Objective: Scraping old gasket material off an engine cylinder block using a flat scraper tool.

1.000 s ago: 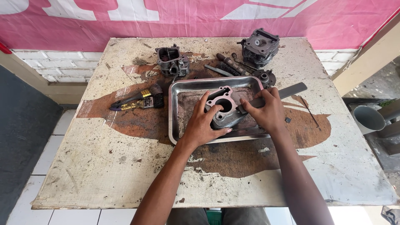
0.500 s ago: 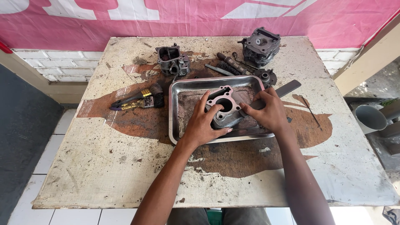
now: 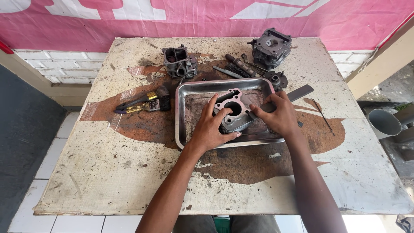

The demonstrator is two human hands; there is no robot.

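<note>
Head view. My left hand point(image 3: 211, 129) is clamped over the finned engine cylinder point(image 3: 233, 113), which sits in the metal tray point(image 3: 183, 112). My right hand point(image 3: 278, 115) grips a flat scraper blade point(image 3: 297, 92) laid against the cylinder's right side. Since a second ago the blade's far end has dropped lower and flatter; the cylinder has not shifted. Tray walls close in on both hands. Left of my left hand lie brushes point(image 3: 144, 101); beyond my right, bare bench point(image 3: 366, 164).
</note>
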